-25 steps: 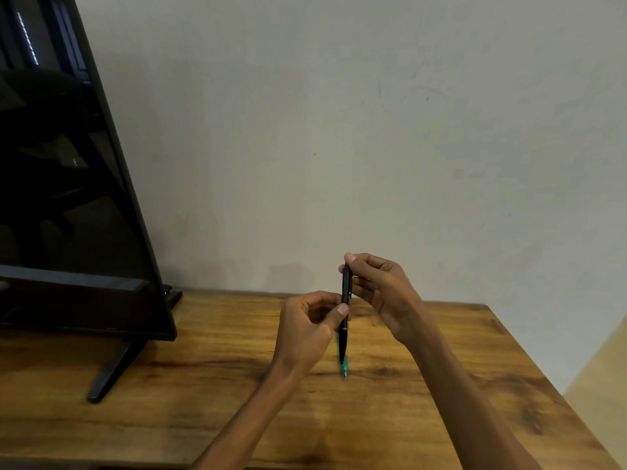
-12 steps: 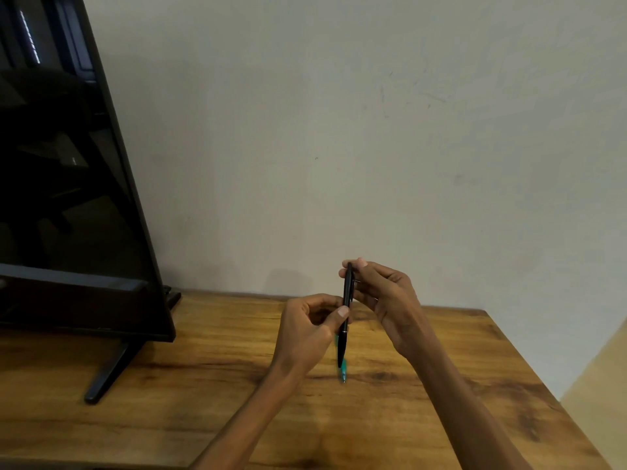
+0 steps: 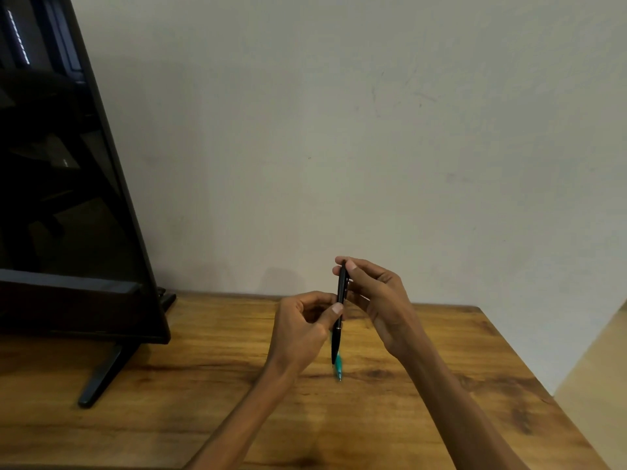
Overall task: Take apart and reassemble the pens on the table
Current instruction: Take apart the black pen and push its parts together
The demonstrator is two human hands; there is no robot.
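While the black pen [image 3: 342, 300] is standing almost upright just below the middle of the frame, the left hand [image 3: 302, 329] is pinching its middle with curled fingers and the right hand [image 3: 373, 296] is gripping its upper end. The slim, dark barrel is showing a thin metal ring. A teal pen [image 3: 338, 366] is lying on the wooden table [image 3: 169, 385] beneath it.

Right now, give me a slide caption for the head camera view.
Both hands, left hand and right hand, hold a black pen upright above a wooden table, beside a dark monitor.
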